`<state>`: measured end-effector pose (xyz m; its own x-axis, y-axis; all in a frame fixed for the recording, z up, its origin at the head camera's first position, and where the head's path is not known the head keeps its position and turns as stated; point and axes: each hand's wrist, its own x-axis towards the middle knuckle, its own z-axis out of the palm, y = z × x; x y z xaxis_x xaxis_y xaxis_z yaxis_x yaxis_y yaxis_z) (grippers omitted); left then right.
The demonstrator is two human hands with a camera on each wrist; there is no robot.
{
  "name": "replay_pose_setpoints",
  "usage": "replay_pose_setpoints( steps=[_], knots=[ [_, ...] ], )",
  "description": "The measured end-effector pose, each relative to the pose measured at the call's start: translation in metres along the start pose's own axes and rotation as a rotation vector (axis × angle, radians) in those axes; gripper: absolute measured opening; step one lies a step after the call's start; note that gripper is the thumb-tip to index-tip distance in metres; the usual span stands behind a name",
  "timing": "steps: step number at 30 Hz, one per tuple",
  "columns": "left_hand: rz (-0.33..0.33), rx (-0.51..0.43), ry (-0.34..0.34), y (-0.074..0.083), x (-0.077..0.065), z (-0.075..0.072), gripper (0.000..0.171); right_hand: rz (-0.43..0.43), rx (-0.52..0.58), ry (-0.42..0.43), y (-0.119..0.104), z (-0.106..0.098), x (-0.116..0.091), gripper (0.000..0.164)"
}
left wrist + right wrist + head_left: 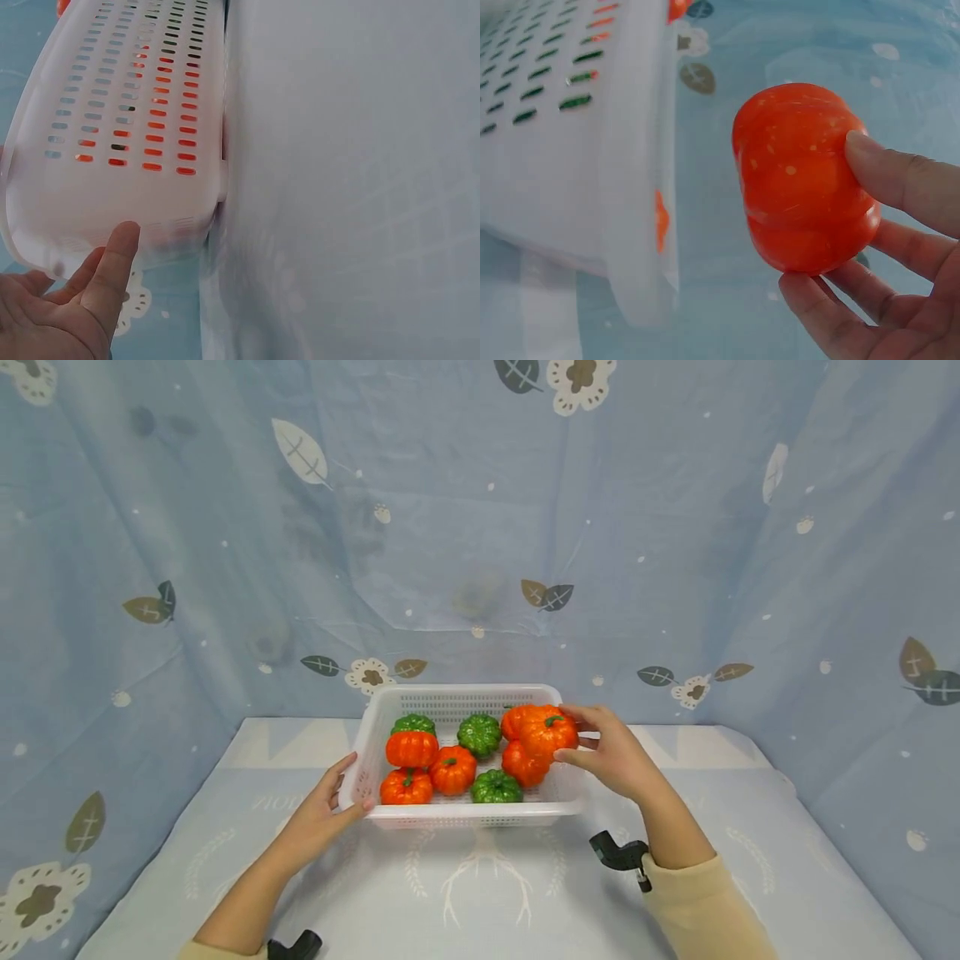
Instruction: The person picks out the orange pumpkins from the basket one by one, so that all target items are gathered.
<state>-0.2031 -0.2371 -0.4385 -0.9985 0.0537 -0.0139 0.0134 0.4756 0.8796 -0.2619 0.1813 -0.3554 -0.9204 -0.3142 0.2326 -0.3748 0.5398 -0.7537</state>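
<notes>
A white plastic basket (480, 811) holds several small, ribbed orange pumpkins (453, 770) and green pumpkins (497, 786). My right hand (611, 756) grips another orange pumpkin (549, 732) above the basket's right end, with its stem visible. In the right wrist view, thumb and fingers pinch that pumpkin (802, 180) from the side, just outside the basket wall (630, 150). My left hand (318, 818) holds the basket's front left corner. The left wrist view shows the thumb (120, 247) against the perforated wall (112, 195), the other fingers partly hidden around the corner.
The basket stands on a table with a pale patterned cloth (480, 893). Behind it and at both sides hangs a blue curtain (480, 527) with leaves and flowers. A black wrist mount (618, 852) sits at the right sleeve, another black mount (296, 946) at the left.
</notes>
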Motion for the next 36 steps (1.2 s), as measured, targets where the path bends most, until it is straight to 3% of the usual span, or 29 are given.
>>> replay_pose_setpoints(
  steps=[10, 17, 30, 36],
  knots=[
    [-0.005, -0.001, -0.002, -0.002, 0.001, -0.004, 0.092, 0.008, -0.040, 0.047, 0.010, -0.026, -0.018, 0.070],
    [-0.006, -0.010, -0.015, -0.002, 0.003, -0.006, 0.093, 0.092, -0.059, 0.124, 0.035, -0.038, -0.017, 0.072],
    [0.022, -0.023, -0.033, -0.004, 0.005, -0.007, 0.091, 0.228, -0.062, 0.239, 0.111, -0.026, 0.004, 0.066],
    [0.019, -0.034, -0.040, -0.003, 0.004, -0.006, 0.091, 0.285, -0.037, 0.235, 0.130, -0.018, 0.016, 0.064]
  ],
)
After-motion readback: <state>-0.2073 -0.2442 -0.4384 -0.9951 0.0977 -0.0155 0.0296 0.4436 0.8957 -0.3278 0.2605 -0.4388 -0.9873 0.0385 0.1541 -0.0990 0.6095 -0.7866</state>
